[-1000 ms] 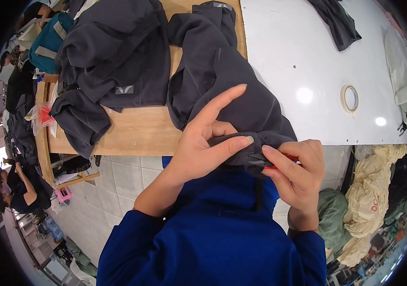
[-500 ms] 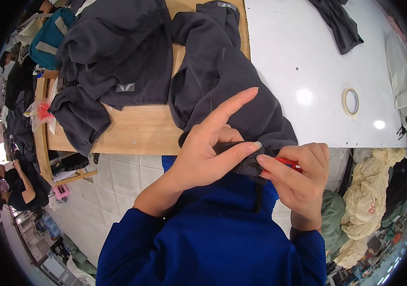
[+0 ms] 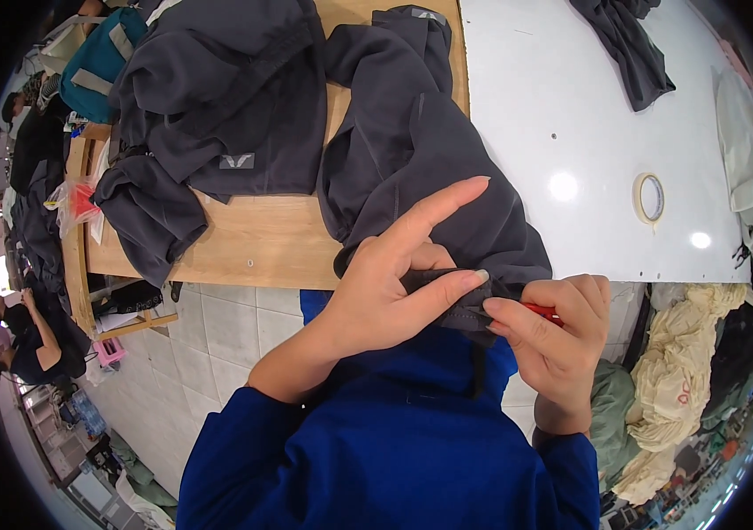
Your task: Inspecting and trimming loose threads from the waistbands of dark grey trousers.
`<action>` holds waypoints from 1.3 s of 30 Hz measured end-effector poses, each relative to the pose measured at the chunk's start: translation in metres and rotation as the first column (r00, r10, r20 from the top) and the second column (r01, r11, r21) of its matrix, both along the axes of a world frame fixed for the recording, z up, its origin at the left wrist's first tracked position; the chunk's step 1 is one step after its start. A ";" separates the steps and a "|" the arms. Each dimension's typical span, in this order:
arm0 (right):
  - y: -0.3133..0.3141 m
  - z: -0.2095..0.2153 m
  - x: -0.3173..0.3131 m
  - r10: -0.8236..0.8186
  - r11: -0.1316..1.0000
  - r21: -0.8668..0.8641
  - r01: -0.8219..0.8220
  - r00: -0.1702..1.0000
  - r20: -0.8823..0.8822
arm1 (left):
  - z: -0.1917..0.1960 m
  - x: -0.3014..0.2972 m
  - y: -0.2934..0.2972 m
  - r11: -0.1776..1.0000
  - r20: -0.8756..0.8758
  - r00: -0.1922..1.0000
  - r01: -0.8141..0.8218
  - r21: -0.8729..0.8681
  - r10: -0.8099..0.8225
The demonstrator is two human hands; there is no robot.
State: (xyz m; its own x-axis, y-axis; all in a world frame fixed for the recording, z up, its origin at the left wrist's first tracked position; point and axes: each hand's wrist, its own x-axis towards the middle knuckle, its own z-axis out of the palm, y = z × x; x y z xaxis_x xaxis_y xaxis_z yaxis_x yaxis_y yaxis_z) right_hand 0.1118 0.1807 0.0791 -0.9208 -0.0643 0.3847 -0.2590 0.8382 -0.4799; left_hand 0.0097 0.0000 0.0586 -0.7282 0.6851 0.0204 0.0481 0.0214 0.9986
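A dark grey garment (image 3: 438,159) lies along the table, and its near end hangs over the front edge close to my body. My left hand (image 3: 381,287) pinches the hem (image 3: 463,311) of that garment between thumb and curled fingers, its index finger stretched out to the upper right. My right hand (image 3: 557,331) is closed around a small red-handled tool (image 3: 541,311). Most of the tool is hidden by the fingers, so its exact kind does not show. The right thumb and fingertips meet at the hem, just right of my left thumb.
More dark grey garments (image 3: 226,106) are heaped on the wooden tabletop (image 3: 253,238) at left. The white tabletop (image 3: 518,97) on the right bears a tape roll (image 3: 648,197) and another dark garment (image 3: 628,53). Cream cloth (image 3: 677,371) is piled beside it. A co-worker (image 3: 37,340) sits far left.
The red tool shows less now, more of it covered by the right fingers. Both hands stay at the hem, and the whole view has shifted slightly.
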 end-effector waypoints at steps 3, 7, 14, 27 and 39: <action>0.001 0.000 0.001 -0.003 0.999 -0.036 0.003 1.000 -0.006 | 0.003 0.001 0.002 1.000 0.031 0.999 -0.029 0.005 0.028; 0.000 0.006 0.003 0.095 0.987 -0.144 -0.076 0.987 0.132 | 0.003 0.001 0.004 1.000 0.006 1.000 -0.021 0.007 0.021; -0.005 0.020 0.005 0.372 0.925 -0.215 -0.315 0.867 0.332 | -0.004 0.002 -0.001 0.995 -0.027 0.999 -0.027 -0.091 0.025; -0.003 0.001 0.005 0.293 0.857 -0.502 -0.119 0.913 0.284 | -0.009 -0.007 -0.004 0.998 0.094 0.995 0.011 0.063 -0.017; -0.005 -0.016 -0.001 0.011 0.717 -0.685 0.131 0.980 0.199 | -0.011 -0.010 -0.004 0.981 0.092 0.991 0.080 0.178 -0.097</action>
